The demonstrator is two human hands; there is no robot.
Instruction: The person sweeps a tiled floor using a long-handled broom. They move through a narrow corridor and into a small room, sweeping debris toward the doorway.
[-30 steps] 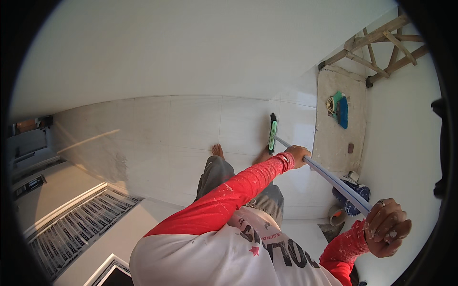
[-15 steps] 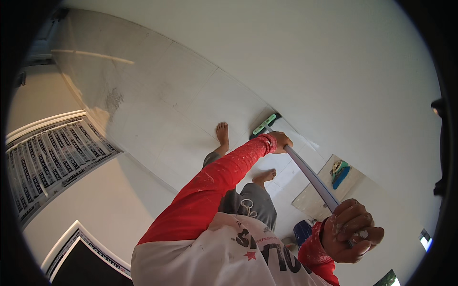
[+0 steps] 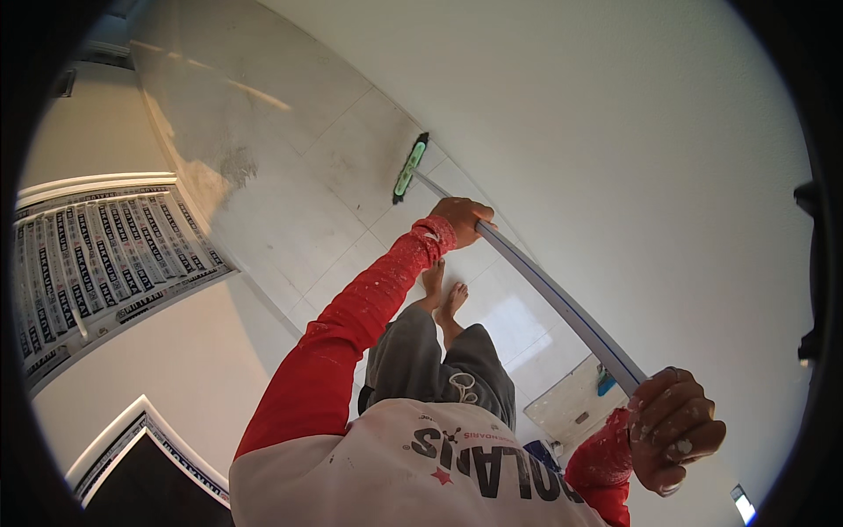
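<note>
A push broom with a green head [image 3: 410,169] and dark bristles rests on the pale tiled floor, close to the foot of the white wall. Its long grey-blue handle [image 3: 562,303] slants back toward me at the lower right. My left hand [image 3: 461,220] is wrapped around the lower part of the handle, not far behind the head. Higher up, at the handle's end, my right hand [image 3: 676,430] is closed on it, with whitish smears over the fingers. Both arms wear red sleeves with pale spatters.
The white wall [image 3: 615,149] rises along the right. At lower right lies a pale board [image 3: 562,408] with a blue item [image 3: 606,381] on it; a dark blue object [image 3: 542,453] is partly hidden by my body. A tape-covered frame [image 3: 114,272] stands left. Dark smudges [image 3: 239,165] mark the floor.
The broom head has moved forward and left along the wall's foot, turning more lengthwise. Both hands have moved with the handle, and my feet are now closer together.
</note>
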